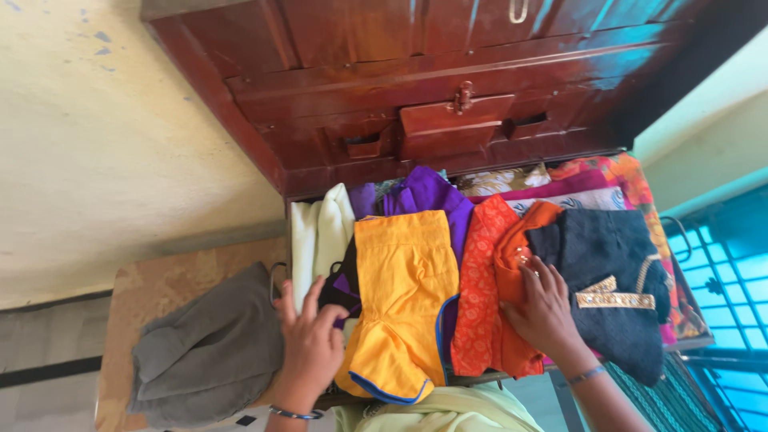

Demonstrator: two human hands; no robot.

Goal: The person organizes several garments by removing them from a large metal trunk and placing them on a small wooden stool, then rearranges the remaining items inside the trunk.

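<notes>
Cream plaster wall [104, 136] fills the left of the view, and against it stands a dark red wooden cabinet [416, 88] whose open drawer [680, 336] is packed with folded clothes. Furthest left, outside the drawer, a grey garment [204, 352] lies bunched on a mottled brown surface [152, 284]. Next comes a cream cloth [320, 232] at the drawer's left end, then the left hand [308, 340], fingers curled and pinching a dark purple-trimmed piece [344, 288] tucked beside the yellow blouse [404, 296], which lies on top with its blue-piped hem toward the person. Behind it sits a purple garment [432, 200]. An orange printed blouse [480, 288] follows, and the right hand [544, 312] rests flat, fingers spread, on it, touching the black embroidered top [612, 288] with its gold band. Patterned fabrics [576, 188] are stacked beneath. Judging by the layout, most pieces already lie sorted in rows, while the grey garment remains outside.
</notes>
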